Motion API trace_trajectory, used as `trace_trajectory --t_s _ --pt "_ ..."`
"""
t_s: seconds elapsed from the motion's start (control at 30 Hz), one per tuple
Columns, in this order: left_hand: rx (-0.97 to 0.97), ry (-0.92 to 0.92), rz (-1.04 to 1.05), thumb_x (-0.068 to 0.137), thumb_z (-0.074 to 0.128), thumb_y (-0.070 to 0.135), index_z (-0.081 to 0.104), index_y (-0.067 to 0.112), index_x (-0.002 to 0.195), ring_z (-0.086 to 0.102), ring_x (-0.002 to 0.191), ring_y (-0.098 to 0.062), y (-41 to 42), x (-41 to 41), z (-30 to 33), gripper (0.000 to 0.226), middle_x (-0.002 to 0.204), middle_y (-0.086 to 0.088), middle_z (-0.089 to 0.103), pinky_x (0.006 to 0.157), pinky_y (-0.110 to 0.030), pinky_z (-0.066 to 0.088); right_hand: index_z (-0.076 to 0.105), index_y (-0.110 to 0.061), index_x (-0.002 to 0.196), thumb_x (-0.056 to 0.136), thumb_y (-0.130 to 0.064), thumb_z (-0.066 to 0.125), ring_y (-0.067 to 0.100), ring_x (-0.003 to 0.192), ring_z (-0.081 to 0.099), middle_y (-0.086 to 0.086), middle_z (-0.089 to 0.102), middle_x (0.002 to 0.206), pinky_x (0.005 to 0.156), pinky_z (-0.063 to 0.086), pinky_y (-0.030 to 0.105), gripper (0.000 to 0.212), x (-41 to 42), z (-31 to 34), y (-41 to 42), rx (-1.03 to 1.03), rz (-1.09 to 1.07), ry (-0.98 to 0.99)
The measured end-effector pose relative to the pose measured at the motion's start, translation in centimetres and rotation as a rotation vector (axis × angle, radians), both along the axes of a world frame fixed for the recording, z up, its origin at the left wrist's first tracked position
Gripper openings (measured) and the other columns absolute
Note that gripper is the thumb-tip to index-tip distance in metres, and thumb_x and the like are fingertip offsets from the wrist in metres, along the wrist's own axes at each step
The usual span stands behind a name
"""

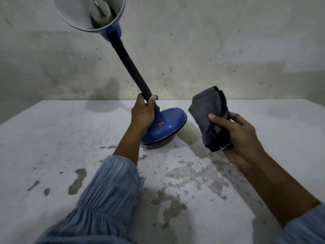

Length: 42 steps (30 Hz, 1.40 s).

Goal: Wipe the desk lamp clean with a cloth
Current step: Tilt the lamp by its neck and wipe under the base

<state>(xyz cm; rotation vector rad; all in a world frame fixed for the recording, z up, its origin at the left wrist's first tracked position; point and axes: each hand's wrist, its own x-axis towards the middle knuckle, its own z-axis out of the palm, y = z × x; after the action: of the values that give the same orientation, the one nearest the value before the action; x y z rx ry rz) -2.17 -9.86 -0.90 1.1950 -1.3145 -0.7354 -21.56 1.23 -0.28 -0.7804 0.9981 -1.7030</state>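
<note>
1. Your left hand [143,112] is clenched around the lower end of the desk lamp's [126,67] black flexible neck, just above its blue base [167,128].
2. The lamp is tilted: the base rests on one edge near the back edge of the worktop [52,138], and the shade [89,13] leans up and to the left.
3. Your right hand [241,138] grips a folded dark grey cloth [205,113], thumb on top, held just right of the base and not touching it.
</note>
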Motion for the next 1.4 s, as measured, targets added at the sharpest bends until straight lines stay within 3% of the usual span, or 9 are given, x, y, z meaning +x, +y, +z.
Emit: trace_trajectory --t_s 0.1,0.2,0.37,0.63,0.77,0.87,1.07,1.3,1.4 --pt "0.005 0.001 0.019 0.096 0.042 0.039 0.046 0.025 0.1 0.062 0.074 -0.009 0.1 -0.1 0.1 0.015 0.077 0.003 0.065 0.058 -0.018 0.043 0.055 -0.009 0.106 0.044 -0.014 0.083 0.028 0.081 0.07 0.022 0.069 0.102 0.059 0.057 0.034 0.068 0.0 -0.1 -0.1 0.136 0.14 0.069" --pt "0.017 -0.007 0.02 0.096 0.041 0.039 0.045 0.025 0.102 0.062 0.075 -0.01 0.2 -0.2 0.2 0.016 0.078 0.003 0.065 0.058 -0.018 0.042 0.055 -0.009 0.107 0.039 -0.02 0.087 0.022 0.078 0.072 0.011 0.07 0.098 0.06 0.057 0.032 0.076 0.5 -0.3 0.0 0.187 0.173 0.256" --pt "0.014 -0.042 0.021 0.097 0.04 0.038 0.044 0.025 0.103 0.06 0.071 -0.006 0.4 -0.5 0.2 0.015 0.078 0.003 0.064 0.052 -0.012 0.037 0.066 -0.013 0.099 0.07 -0.014 0.077 0.022 0.075 0.071 0.007 0.074 0.086 0.064 0.057 0.032 0.03 1.2 -0.7 0.2 0.168 0.219 0.466" --pt "0.016 -0.049 0.009 0.097 0.04 0.036 0.043 0.024 0.104 0.057 0.069 -0.003 0.7 -0.7 0.4 0.014 0.084 0.0 0.062 0.041 -0.002 0.036 0.061 -0.026 0.101 0.075 -0.021 0.076 0.019 0.083 0.07 -0.001 0.069 0.095 0.072 0.059 0.038 0.031 1.5 -0.8 0.2 0.008 -0.054 0.371" --pt "0.012 -0.061 0.015 0.097 0.04 0.036 0.045 0.021 0.106 0.057 0.07 -0.005 0.7 -0.8 0.5 0.018 0.084 -0.001 0.063 0.044 -0.006 0.038 0.063 -0.041 0.079 0.072 -0.023 0.078 0.004 0.079 0.066 -0.018 0.068 0.083 0.077 0.056 0.03 0.024 2.9 -1.2 0.7 -0.028 0.088 0.658" --pt "0.016 -0.071 -0.01 0.097 0.041 0.035 0.043 0.023 0.105 0.059 0.072 -0.007 0.7 -0.8 0.5 0.015 0.088 -0.003 0.064 0.049 -0.012 0.04 0.067 -0.037 0.085 0.068 -0.028 0.08 0.006 0.082 0.067 -0.015 0.07 0.087 0.08 0.055 0.031 0.023 4.0 -1.5 0.9 -0.004 0.162 0.788" --pt "0.022 -0.062 -0.021 0.098 0.041 0.033 0.044 0.021 0.105 0.057 0.068 -0.006 1.0 -1.2 0.6 0.014 0.083 -0.003 0.062 0.04 -0.002 0.036 0.06 -0.032 0.076 0.077 -0.026 0.072 0.015 0.084 0.065 -0.01 0.066 0.084 0.083 0.055 0.041 0.014 2.7 -1.4 -0.2 0.051 -0.227 0.685" --pt "0.029 -0.109 -0.02 0.097 0.041 0.035 0.043 0.023 0.104 0.059 0.071 -0.008 1.0 -1.1 0.6 0.014 0.086 -0.002 0.064 0.044 -0.006 0.038 0.067 -0.035 0.083 0.07 -0.029 0.077 0.01 0.081 0.068 -0.011 0.071 0.085 0.078 0.056 0.034 0.018 3.1 -1.7 0.4 0.043 0.144 0.773" --pt "0.025 -0.086 -0.018 0.097 0.041 0.034 0.044 0.022 0.105 0.058 0.07 -0.008 1.0 -1.2 0.5 0.014 0.091 -0.006 0.064 0.04 -0.002 0.036 0.066 -0.034 0.081 0.07 -0.029 0.076 0.013 0.083 0.068 -0.01 0.071 0.086 0.078 0.056 0.035 0.016 3.1 -1.6 0.1 0.073 0.094 0.784"
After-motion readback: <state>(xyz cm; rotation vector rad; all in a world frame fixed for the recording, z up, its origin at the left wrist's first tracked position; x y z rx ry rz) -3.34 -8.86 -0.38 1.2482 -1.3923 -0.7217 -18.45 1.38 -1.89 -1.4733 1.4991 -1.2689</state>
